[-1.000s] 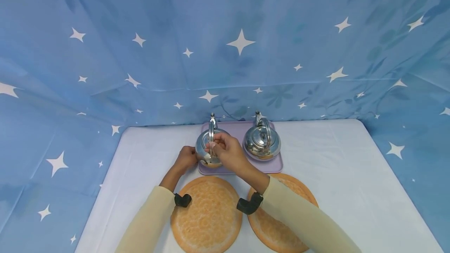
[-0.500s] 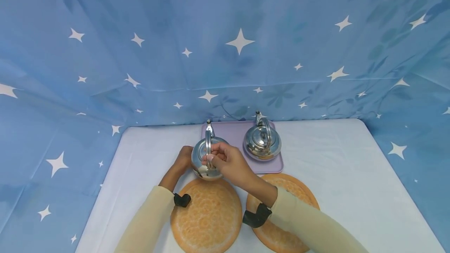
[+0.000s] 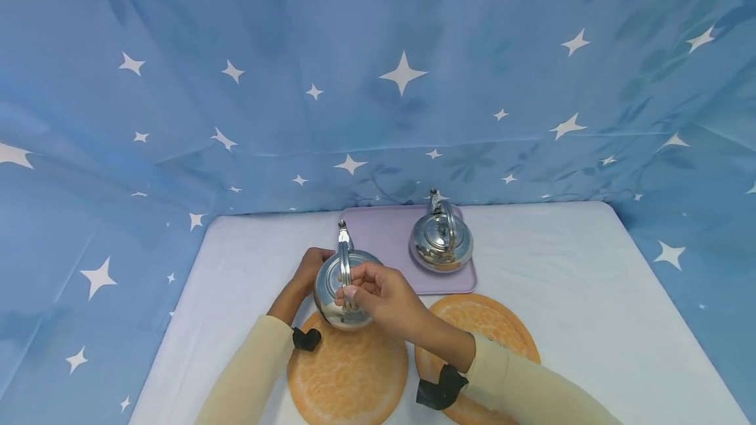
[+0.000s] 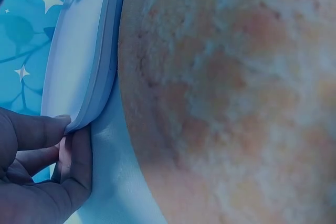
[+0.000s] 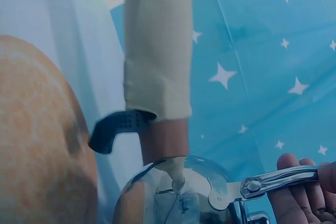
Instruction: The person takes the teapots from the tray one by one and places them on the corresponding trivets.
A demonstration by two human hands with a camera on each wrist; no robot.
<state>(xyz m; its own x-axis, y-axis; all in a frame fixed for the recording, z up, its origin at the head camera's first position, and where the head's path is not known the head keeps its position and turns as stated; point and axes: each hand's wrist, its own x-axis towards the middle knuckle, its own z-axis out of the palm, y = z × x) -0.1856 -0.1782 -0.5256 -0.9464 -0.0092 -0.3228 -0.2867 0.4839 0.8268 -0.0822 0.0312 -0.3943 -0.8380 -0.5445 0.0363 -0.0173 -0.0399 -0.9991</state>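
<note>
Steel, mirror-bright and round-bellied, the kettle hangs upright from my right hand, whose fingers are curled tight round its arched handle. My left hand sits at its 9 o'clock side; whether those fingers are apart or together I cannot tell. A second ago the kettle stood on the lilac tray; now it is over the far edge of the left orange mat. The tray, at 12 o'clock on the counter, holds only the second kettle.

Two steel kettles; two orange round mats; one lilac tray.
</note>
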